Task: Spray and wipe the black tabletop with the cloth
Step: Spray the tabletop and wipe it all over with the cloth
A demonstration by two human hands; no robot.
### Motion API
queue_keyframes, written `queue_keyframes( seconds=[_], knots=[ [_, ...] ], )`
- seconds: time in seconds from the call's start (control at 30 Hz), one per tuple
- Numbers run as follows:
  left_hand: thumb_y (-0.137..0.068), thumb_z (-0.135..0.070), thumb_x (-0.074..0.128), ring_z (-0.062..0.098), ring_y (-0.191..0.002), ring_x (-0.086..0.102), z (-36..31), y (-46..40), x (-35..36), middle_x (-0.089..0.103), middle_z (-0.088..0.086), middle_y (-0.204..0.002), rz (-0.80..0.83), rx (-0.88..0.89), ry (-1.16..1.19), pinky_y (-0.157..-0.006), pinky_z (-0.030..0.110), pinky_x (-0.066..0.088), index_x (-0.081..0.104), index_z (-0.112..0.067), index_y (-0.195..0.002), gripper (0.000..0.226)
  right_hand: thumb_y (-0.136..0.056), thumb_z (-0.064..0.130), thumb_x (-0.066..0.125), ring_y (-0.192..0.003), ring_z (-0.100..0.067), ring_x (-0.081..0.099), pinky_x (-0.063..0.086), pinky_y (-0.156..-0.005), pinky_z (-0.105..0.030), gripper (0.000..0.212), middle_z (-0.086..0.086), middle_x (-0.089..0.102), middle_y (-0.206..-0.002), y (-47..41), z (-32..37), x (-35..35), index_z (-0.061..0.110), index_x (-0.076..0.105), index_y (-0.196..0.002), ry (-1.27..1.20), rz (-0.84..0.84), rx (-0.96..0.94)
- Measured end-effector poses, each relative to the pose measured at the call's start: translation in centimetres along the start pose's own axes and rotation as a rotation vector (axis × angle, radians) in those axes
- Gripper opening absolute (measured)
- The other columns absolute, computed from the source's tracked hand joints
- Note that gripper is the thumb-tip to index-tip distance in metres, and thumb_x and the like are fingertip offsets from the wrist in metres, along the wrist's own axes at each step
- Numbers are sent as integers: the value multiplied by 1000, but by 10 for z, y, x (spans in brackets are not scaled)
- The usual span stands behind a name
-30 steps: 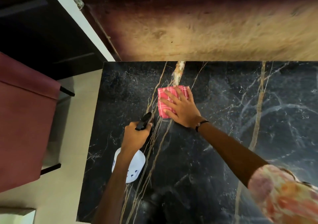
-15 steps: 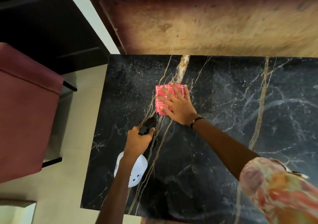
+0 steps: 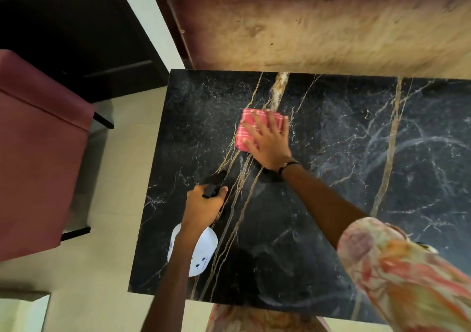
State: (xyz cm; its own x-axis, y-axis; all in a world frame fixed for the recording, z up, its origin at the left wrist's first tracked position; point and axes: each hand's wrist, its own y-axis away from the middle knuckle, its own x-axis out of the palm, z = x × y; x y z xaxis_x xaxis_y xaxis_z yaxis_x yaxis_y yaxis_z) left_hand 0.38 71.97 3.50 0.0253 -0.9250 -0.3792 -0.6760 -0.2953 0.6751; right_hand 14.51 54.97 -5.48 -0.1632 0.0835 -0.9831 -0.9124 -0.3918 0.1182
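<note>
- Right hand [image 3: 267,141], fingers spread flat, presses the pink cloth [image 3: 246,130] on the black tabletop [image 3: 382,178]; sweep with overlapping strokes.
- Left hand [image 3: 205,205], at seven o'clock, grips the spray bottle [image 3: 201,251]; keep its nozzle aimed clear.

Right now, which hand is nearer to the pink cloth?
The right hand: it lies flat on the pink cloth, pressing it to the tabletop. The left hand is apart, nearer the person, gripping the spray bottle.
</note>
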Motion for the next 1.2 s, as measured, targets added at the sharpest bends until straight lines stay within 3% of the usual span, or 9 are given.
queue_keyframes(
  seconds=[0.13,0.2,0.27,0.43,0.57,0.73,0.87,1.03,1.2],
  knots=[
    [-88,-28,63,9,-45,50,7,4,-1,63,8,-69,-25,13,-64,-45,21,40,64,-12,-79,18,-95,56,14,-144,-36,15,5,-110,-69,57,0,24,-156,35,59,14,35,31,-145,36,62,-290],
    [-87,-27,63,6,-36,46,9,6,-2,58,7,-60,-30,25,-94,-41,20,38,65,-8,-75,23,-97,56,19,-144,-33,19,7,-112,-66,53,1,30,-154,69,56,18,35,38,-141,20,78,-407],
    [-87,-28,63,5,-39,48,11,7,-2,60,6,-62,-27,15,-99,-41,20,38,66,-8,-78,23,-98,57,22,-145,-31,18,7,-113,-64,50,2,30,-153,97,25,22,40,32,-143,36,63,-452],
    [-90,-32,60,11,-64,57,19,11,-2,64,3,-77,-5,-13,-83,-54,22,44,66,-6,-99,27,-96,59,14,-145,-32,15,9,-112,-66,53,-3,27,-155,92,-45,7,40,16,-146,78,42,-231],
    [-88,-33,62,11,-62,55,31,16,-3,65,4,-77,-22,-31,-80,-59,25,47,67,-4,-99,32,-94,58,16,-144,-37,17,3,-110,-70,59,-2,26,-156,49,-3,5,36,32,-146,-5,39,-8],
    [-84,-31,66,15,-46,50,32,27,1,63,12,-68,-48,-14,-89,-47,26,40,69,-4,-81,27,-96,56,17,-144,-35,17,4,-110,-69,55,-2,28,-155,76,60,20,35,34,-144,20,51,-242],
    [-83,-32,66,21,-55,56,33,36,5,68,18,-74,-48,-15,-72,-56,32,48,68,-7,-80,26,-98,57,24,-145,-31,15,7,-113,-64,51,3,27,-154,145,30,26,39,25,-145,32,57,-449],
    [-88,-27,64,22,-75,61,35,54,14,66,5,-74,-38,-17,-2,-81,38,49,55,-27,-68,21,-97,59,15,-144,-30,16,12,-113,-64,53,-1,29,-154,148,-47,11,39,23,-145,101,45,-316],
    [-86,-26,67,29,-80,65,47,69,21,70,12,-80,-90,-16,33,-80,39,50,60,-25,-69,18,-95,58,14,-145,-36,14,2,-109,-70,57,1,23,-157,111,7,13,38,30,-145,22,72,-113]
  ],
)
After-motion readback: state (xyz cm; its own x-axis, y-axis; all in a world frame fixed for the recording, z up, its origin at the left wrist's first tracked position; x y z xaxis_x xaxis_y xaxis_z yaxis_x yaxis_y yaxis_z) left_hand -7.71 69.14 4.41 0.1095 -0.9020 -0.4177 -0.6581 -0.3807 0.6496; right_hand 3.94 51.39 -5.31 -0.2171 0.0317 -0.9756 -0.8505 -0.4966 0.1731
